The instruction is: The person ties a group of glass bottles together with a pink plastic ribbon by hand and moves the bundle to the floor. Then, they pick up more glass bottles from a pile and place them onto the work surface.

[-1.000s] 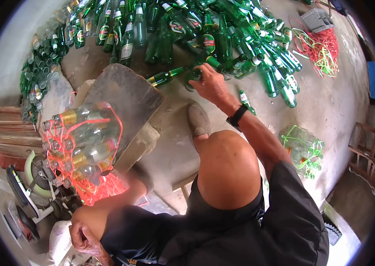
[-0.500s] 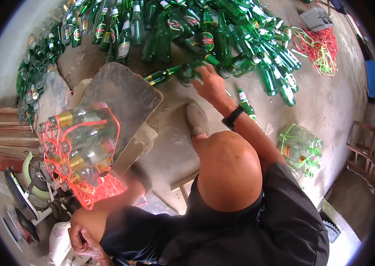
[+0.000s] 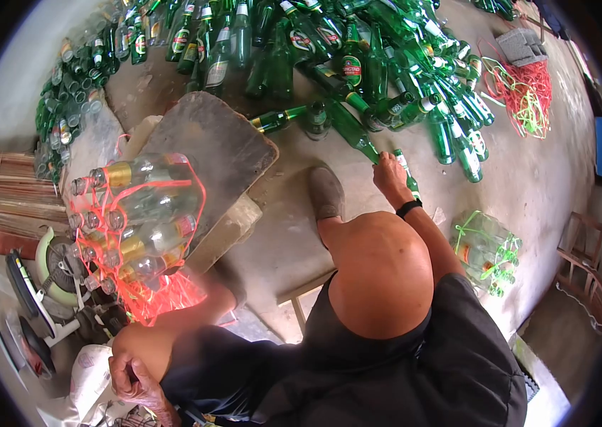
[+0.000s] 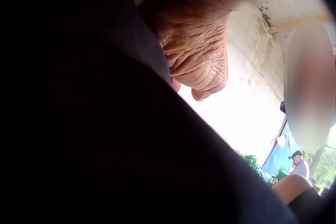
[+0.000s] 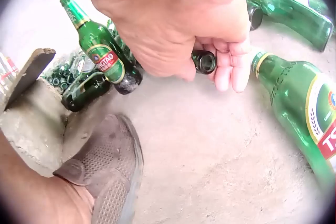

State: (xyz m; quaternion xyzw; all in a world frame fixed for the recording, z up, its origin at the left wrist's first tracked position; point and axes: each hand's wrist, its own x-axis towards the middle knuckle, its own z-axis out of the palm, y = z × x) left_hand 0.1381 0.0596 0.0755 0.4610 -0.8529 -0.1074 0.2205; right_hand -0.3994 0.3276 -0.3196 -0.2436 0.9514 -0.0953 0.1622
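My right hand (image 3: 390, 176) pinches the neck of a green beer bottle (image 3: 353, 132) whose base points toward the pile. In the right wrist view the bottle's dark mouth (image 5: 208, 63) pokes out between thumb and fingers, the rest of it behind the hand. A green bottle (image 3: 317, 121) stands upright just left of it, its label showing in the right wrist view. Another labelled bottle (image 5: 299, 98) lies on the floor close to the right hand. Loosely curled and holding nothing, my left hand (image 3: 136, 384) rests by the left thigh.
A large heap of green bottles (image 3: 358, 43) spreads across the far floor. At left, clear bottles (image 3: 151, 206) bound with red twine lie by a dark board (image 3: 222, 149). A second bundle (image 3: 486, 252), tied with green twine, sits at right. Red twine (image 3: 528, 92) lies beside a grey block (image 3: 521, 47).
My right hand has let go of the bottle that stands upright, moved right and toward me, and taken another green bottle by its neck. The left hand stays put.
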